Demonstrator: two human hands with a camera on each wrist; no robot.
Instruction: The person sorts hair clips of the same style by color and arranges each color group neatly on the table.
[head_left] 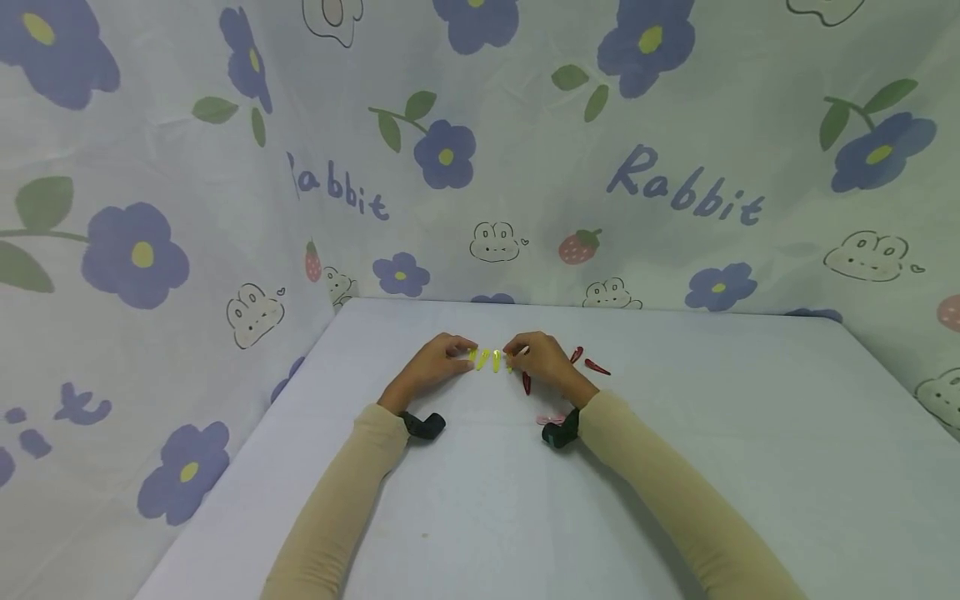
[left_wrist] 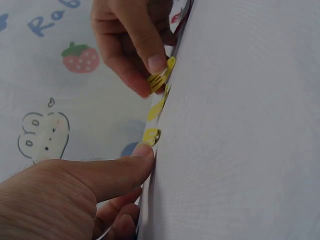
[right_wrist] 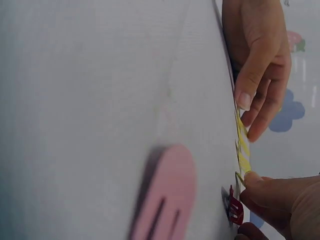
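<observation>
Several yellow hair clips [head_left: 496,360] lie side by side in a short row on the white table [head_left: 480,508]. At the row's left end my left hand [head_left: 435,364] has thumb and fingers around the outermost yellow clip [head_left: 472,355], which the thumb partly hides in the left wrist view. My right hand [head_left: 543,360] pinches the yellow clip [left_wrist: 162,78] at the right end, between thumb and fingers. Close under the right hand lies a dark red hair clip [head_left: 527,383].
Two more dark red clips [head_left: 597,367] lie right of the right hand. A pink hair clip [right_wrist: 172,195] is nearer, by the right wrist's black camera [head_left: 561,429]. A patterned cloth [head_left: 525,167] hangs behind the table's far edge.
</observation>
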